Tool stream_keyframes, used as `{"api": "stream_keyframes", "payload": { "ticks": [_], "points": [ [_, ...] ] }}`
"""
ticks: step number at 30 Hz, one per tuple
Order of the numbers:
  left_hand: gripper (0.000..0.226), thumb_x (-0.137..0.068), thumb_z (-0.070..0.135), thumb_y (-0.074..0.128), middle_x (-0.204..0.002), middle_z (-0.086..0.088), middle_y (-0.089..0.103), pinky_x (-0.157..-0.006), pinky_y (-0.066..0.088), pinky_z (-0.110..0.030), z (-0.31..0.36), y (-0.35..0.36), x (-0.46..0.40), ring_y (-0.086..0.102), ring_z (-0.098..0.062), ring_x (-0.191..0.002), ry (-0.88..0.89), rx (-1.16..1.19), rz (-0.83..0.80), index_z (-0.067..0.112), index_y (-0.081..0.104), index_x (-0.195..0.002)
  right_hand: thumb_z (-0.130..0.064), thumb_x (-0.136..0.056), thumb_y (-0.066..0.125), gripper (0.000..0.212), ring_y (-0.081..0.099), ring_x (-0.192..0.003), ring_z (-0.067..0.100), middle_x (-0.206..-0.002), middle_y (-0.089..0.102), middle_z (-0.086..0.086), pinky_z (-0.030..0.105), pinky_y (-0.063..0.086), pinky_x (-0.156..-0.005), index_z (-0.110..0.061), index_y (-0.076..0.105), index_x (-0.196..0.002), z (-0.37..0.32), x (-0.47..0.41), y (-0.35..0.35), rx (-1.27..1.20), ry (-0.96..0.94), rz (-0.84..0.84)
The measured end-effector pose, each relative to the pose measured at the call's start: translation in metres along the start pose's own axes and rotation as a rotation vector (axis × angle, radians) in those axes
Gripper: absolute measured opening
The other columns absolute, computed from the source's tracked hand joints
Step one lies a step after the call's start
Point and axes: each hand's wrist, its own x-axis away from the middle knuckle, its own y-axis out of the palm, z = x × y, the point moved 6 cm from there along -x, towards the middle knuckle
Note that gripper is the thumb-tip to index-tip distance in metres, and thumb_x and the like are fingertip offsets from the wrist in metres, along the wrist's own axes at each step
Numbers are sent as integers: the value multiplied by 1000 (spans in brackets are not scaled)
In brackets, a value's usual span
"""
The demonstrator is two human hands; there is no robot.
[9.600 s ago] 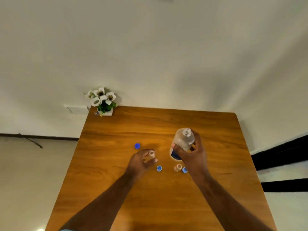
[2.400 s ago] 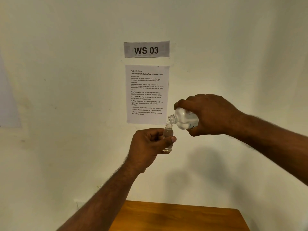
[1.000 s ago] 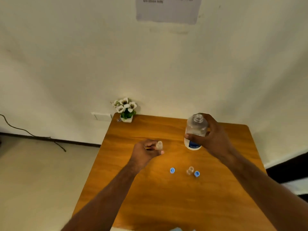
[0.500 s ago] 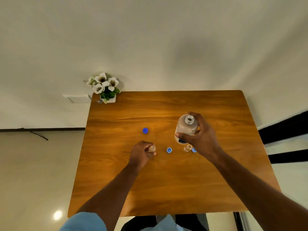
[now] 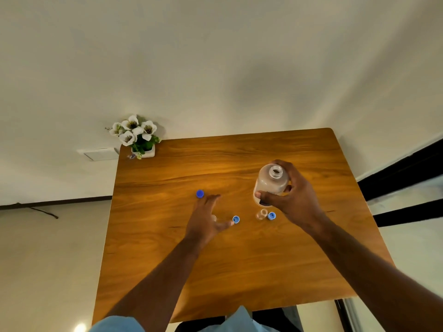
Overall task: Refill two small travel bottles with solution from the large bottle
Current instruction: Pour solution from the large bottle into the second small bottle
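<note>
Standing in the right hand (image 5: 296, 200), the large bottle (image 5: 271, 184) faces the left hand (image 5: 206, 220).

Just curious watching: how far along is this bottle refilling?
One travel bottle stands uncapped by the open left hand; its fill level is unclear. The right hand holds the open large bottle. The second small bottle and three blue caps remain.
</note>
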Motion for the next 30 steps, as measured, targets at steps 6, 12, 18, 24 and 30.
{"api": "stream_keyframes", "payload": {
  "ticks": [6,12,18,24,30],
  "points": [
    [70,-80,41,81,-145,3,53,-105,41,-26,87,29,-5,47,-14,-134,203,-64,-11,25,52,-141,-44,-65,87,78,57,-111,8,-120,58,-18,33,59,-82,-31,50,-132,-5,8,-40,12,-25,68],
    [64,-83,33,79,-141,-1,58,-107,46,-34,97,83,-23,51,-19,-131,107,-206,-104,19,54,-140,-39,-66,88,75,56,-109,2,-116,56,-26,25,57,-79,-35,49,-130,15,21,-77,-1,14,83],
    [52,-82,33,79,-129,-1,65,-98,51,-33,87,108,-37,59,-20,-121,56,-282,-112,20,62,-130,-43,-65,88,76,55,-109,-1,-117,57,-25,22,57,-78,-35,49,-130,37,26,-108,1,39,81],
    [25,-80,30,79,-103,1,72,-78,53,-31,87,104,-41,67,-19,-95,35,-226,-40,21,71,-102,-45,-66,87,78,55,-110,4,-118,55,-24,25,57,-81,-37,47,-133,48,19,-122,5,50,32],
    [29,-71,20,87,-86,5,70,-65,52,-24,124,62,-46,64,-5,-73,23,71,42,18,66,-90,-45,-66,86,75,57,-110,10,-118,58,-19,28,57,-82,-38,48,-130,30,1,-127,-34,-5,-11]
  ]
}}
